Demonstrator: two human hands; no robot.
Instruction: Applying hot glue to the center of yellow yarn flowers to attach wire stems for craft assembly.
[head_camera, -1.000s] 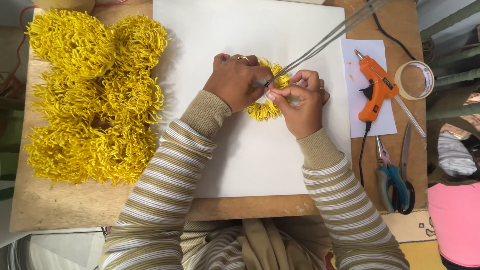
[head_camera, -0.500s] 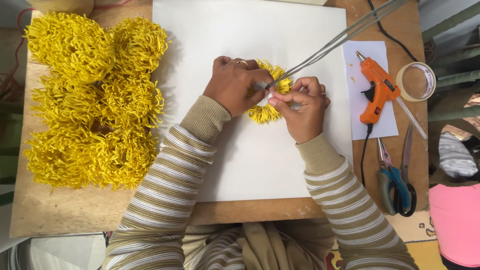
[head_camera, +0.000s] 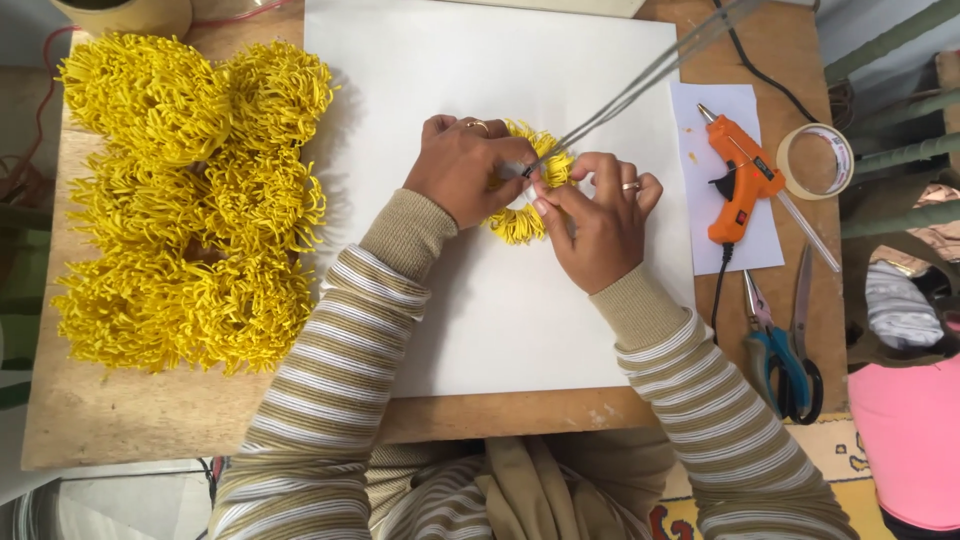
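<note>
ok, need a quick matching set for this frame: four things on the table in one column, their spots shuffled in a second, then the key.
Things:
1. hot glue gun
2. scissors
3. tape roll
4. pile of yellow fringed flowers

Places:
A. left side of the wooden table
B. on the small white paper right of the big white sheet
C. right edge, beside the glue gun
D. right front of the table, below the glue gun's cord

Pairs: 1-B, 2-D, 3-C, 4-A

Yellow fringed flowers (head_camera: 190, 200); white sheet (head_camera: 480, 300); orange glue gun (head_camera: 738, 180); beige-and-white striped sleeves (head_camera: 330, 380).
</note>
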